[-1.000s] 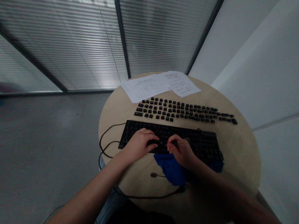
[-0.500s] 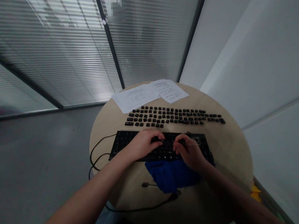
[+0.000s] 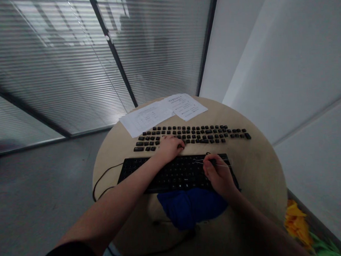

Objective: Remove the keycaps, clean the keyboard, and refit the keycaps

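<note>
My left hand (image 3: 171, 147) is over the near edge of the loose black keycaps (image 3: 203, 141), which lie in rows behind the keyboard. Its thumb and forefinger are pinched around a small dark keycap (image 3: 180, 145), partly hidden by the fingers. Above the right part of the black keyboard (image 3: 169, 174), my right hand (image 3: 218, 173) grips a wire keycap puller (image 3: 198, 161). The puller's thin prongs point left, over the keys. Between the hands the keyboard still carries many keys; my left forearm covers some of its left part.
A crumpled blue cloth (image 3: 191, 207) lies against the keyboard's near edge. Printed sheets of paper (image 3: 147, 117) rest at the back of the round wooden table (image 3: 261, 169). A black cable (image 3: 101, 179) loops off the left side. Something orange (image 3: 297, 222) is at the lower right.
My left hand has moved from the keyboard to the keycap rows behind it. My right hand stays over the keyboard with the puller. The view has shifted slightly.
</note>
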